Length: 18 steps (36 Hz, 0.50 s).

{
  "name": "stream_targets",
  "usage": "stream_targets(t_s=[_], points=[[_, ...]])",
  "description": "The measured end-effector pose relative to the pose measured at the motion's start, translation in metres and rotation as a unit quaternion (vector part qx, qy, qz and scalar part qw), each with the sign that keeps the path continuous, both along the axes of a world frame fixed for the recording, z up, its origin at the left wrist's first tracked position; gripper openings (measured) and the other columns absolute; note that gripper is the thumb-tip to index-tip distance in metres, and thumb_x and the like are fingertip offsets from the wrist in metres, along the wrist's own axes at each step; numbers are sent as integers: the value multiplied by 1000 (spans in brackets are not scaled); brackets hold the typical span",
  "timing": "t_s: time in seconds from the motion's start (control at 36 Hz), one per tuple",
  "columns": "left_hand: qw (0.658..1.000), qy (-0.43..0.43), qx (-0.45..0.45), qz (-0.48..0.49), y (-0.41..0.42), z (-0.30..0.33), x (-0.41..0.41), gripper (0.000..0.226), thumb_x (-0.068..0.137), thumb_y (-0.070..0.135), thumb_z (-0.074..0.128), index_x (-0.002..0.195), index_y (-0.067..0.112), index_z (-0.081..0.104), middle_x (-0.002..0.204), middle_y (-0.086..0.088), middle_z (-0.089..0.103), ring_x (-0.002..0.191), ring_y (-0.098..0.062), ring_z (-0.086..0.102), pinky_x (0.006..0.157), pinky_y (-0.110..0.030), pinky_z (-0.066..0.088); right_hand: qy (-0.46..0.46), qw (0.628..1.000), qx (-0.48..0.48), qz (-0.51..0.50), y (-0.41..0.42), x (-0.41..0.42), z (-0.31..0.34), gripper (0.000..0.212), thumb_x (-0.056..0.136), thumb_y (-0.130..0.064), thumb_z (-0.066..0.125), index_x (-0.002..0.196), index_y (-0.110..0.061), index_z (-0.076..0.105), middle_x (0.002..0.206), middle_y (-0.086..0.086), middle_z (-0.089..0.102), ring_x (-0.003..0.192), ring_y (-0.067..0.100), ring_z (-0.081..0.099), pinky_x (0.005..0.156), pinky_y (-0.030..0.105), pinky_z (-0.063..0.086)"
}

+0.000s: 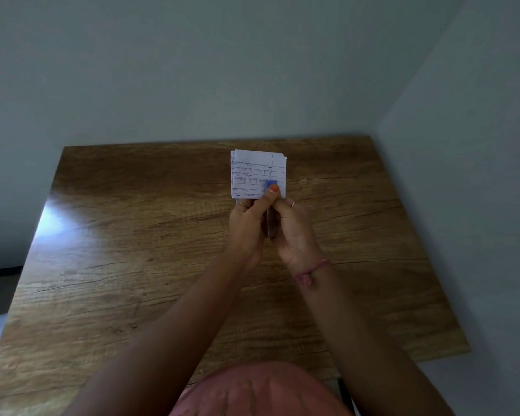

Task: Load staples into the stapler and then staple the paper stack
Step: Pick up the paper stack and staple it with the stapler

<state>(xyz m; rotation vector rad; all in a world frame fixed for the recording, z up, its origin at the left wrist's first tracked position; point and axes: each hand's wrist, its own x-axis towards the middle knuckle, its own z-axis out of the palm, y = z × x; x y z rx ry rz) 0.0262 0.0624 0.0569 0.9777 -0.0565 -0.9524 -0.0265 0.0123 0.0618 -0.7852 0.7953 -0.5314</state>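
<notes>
Your left hand (246, 220) and right hand (291, 226) both clench the blue stapler (271, 185). Its nose sits on the paper stack (257, 172), above the tabletop (132, 235).

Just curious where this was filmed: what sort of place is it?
Probably a plain room at home or an office: a wood-grain table pushed into a corner of bare grey walls, holding only a small handwritten lined paper stack.
</notes>
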Motion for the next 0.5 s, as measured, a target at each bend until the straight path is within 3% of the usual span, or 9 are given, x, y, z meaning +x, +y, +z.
stream_targets(t_s=[0.08,0.17,0.25,0.36,0.5], points=[[999,29,-20,28,1,0,-4,47,76,27,74,118,9,64,115,-12,69,107,-24,66,82,-30,55,-18,1000,13,-4,3,0,0,26,92,-23,60,112,-9,67,107,9,72,100,19,69,87,32,55],[995,57,-40,67,2,1,-3,47,83,22,69,123,0,58,119,-16,66,106,-25,66,80,-30,55,-52,998,34,-8,3,1,0,24,95,-22,55,114,-11,65,110,11,71,103,21,68,91,34,53],[993,53,-4,110,2,0,-2,37,87,8,66,120,-4,55,113,-15,69,93,-18,70,69,-24,56,-54,998,25,12,0,0,0,29,96,-23,54,120,-10,62,116,12,68,108,23,65,96,37,51],[986,39,38,156,1,0,-1,42,85,3,68,122,-5,52,108,-15,70,90,-19,71,68,-25,57,-43,997,6,56,-1,-3,0,33,94,-30,56,122,-13,62,119,11,67,111,23,63,99,38,48],[984,-5,34,176,1,3,12,31,85,4,69,110,0,51,92,-13,68,69,-15,67,55,-23,53,-41,995,-5,85,-5,-9,2,35,93,-35,55,121,-15,64,112,6,69,98,15,63,78,26,50]])
